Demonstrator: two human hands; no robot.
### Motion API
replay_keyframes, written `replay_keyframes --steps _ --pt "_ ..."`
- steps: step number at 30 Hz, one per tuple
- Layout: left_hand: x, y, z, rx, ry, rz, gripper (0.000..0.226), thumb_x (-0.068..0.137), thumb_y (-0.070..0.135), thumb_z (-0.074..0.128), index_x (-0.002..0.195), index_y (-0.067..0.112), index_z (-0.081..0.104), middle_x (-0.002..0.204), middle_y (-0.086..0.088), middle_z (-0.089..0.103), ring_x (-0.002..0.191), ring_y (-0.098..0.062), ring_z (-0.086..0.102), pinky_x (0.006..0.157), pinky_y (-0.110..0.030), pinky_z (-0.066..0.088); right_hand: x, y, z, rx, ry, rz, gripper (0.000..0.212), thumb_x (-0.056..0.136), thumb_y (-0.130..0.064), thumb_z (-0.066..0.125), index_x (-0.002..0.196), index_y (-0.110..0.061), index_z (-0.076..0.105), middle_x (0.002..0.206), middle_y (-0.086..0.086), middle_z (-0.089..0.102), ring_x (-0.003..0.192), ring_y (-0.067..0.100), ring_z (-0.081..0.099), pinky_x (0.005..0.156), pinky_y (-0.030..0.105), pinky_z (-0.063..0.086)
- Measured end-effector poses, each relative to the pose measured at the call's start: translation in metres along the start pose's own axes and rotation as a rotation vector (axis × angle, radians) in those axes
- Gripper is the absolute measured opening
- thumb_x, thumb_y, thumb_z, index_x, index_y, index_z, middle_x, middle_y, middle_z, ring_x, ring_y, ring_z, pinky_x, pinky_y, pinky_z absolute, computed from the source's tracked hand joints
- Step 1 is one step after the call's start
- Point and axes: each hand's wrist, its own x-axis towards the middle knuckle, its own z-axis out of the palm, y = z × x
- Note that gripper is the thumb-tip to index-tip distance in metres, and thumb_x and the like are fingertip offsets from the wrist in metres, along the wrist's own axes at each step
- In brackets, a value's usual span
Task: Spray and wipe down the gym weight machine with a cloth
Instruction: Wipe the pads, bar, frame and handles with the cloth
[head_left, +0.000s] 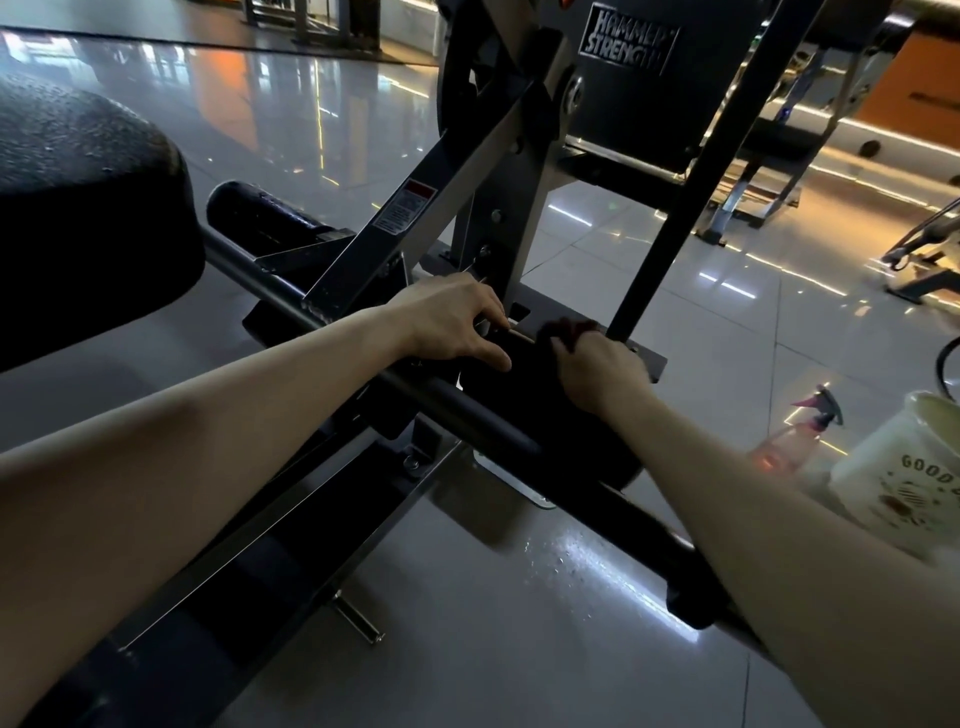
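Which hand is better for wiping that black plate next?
Right. The right hand grips the cloth on the plate; the left hand holds no cloth and rests on the bar.

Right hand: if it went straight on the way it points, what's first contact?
Probably the machine's grey upright post, just beyond the dark red cloth that the right hand grips. Depth is unclear from this single view.
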Motion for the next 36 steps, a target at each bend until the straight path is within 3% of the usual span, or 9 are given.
replay_keyframes --steps 4,7,13,18,21,25,29,32,36 --pt "0.001 -0.001 0.003 -0.014 0.084 -0.073 0.02 0.081 0.043 0.075 0.092 0.03 0.065 0.09 0.011 0.062 0.091 -0.017 0.064 0.074 -0.034 0.048 0.017 -0.048 0.015 0.153 -0.04 -0.145 0.031 0.101 -0.038 0.043 0.116 -0.016 0.058 0.109 0.008 0.066 0.094 0.028 0.063 0.08 0.037 0.045" --pt "0.002 -0.001 0.002 -0.025 0.103 -0.084 0.021 0.078 0.042 0.078 0.081 0.033 0.06 0.083 0.012 0.057 0.085 -0.018 0.064 0.069 -0.032 0.045 0.007 -0.042 0.003 0.078 -0.114 -0.235 0.034 0.103 -0.037 0.045 0.125 -0.013 0.056 0.122 0.014 0.064 0.109 0.033 0.062 0.09 0.038 0.044" --pt "0.001 -0.003 -0.002 -0.029 0.025 -0.015 0.053 0.07 0.071 0.077 0.113 0.041 0.07 0.122 0.016 0.064 0.112 -0.009 0.058 0.105 -0.05 0.044 -0.044 0.034 -0.019 -0.126 -0.053 -0.354 0.046 0.098 -0.037 0.057 0.138 -0.016 0.049 0.124 0.014 0.061 0.11 0.037 0.062 0.082 0.034 0.043" --pt "-0.005 0.004 -0.011 -0.015 -0.098 0.01 0.086 0.06 0.073 0.082 0.132 0.029 0.065 0.142 0.014 0.053 0.127 -0.01 0.051 0.109 -0.044 0.044 -0.059 0.067 -0.026 -0.081 -0.144 -0.289 0.096 0.072 -0.059 0.08 0.15 -0.028 0.035 0.133 0.001 0.057 0.118 0.025 0.058 0.1 0.041 0.05" --pt "-0.007 0.003 -0.011 0.019 -0.123 0.03 0.095 0.059 0.069 0.086 0.14 0.027 0.059 0.148 0.013 0.046 0.134 -0.011 0.044 0.112 -0.038 0.039 -0.053 0.078 -0.025 0.208 -0.222 -0.207 0.095 0.063 -0.052 0.09 0.144 -0.034 0.043 0.123 -0.016 0.059 0.113 0.01 0.058 0.099 0.031 0.049" --pt "-0.006 0.006 -0.008 0.111 -0.142 0.048 0.101 0.061 0.071 0.083 0.147 0.031 0.05 0.151 0.012 0.043 0.136 -0.014 0.041 0.111 -0.04 0.04 -0.047 0.092 -0.024 0.718 -0.329 -0.074 0.064 0.061 -0.036 0.086 0.12 -0.025 0.062 0.108 -0.004 0.071 0.098 0.008 0.071 0.078 0.02 0.056" --pt "-0.004 0.007 -0.007 0.089 -0.114 0.027 0.094 0.062 0.073 0.081 0.143 0.032 0.054 0.147 0.012 0.048 0.132 -0.014 0.046 0.11 -0.044 0.042 -0.035 0.102 -0.025 0.867 -0.493 0.064 0.054 0.069 -0.04 0.083 0.11 -0.008 0.068 0.102 0.012 0.074 0.096 0.026 0.074 0.08 0.035 0.057" --pt "-0.005 0.007 -0.008 0.057 -0.097 0.012 0.088 0.064 0.073 0.08 0.138 0.029 0.06 0.147 0.013 0.05 0.132 -0.013 0.048 0.11 -0.043 0.042 -0.026 0.104 -0.034 0.786 -0.58 0.171 0.069 0.072 -0.048 0.081 0.122 -0.003 0.064 0.107 0.016 0.075 0.099 0.033 0.073 0.085 0.042 0.057" --pt "-0.003 0.005 -0.006 0.044 -0.099 0.004 0.087 0.064 0.073 0.08 0.136 0.029 0.062 0.146 0.014 0.052 0.129 -0.012 0.052 0.106 -0.043 0.046 -0.017 0.091 -0.049 0.376 -0.512 0.148 0.089 0.057 -0.079 0.077 0.106 -0.004 0.069 0.092 0.013 0.076 0.084 0.028 0.074 0.076 0.039 0.059"
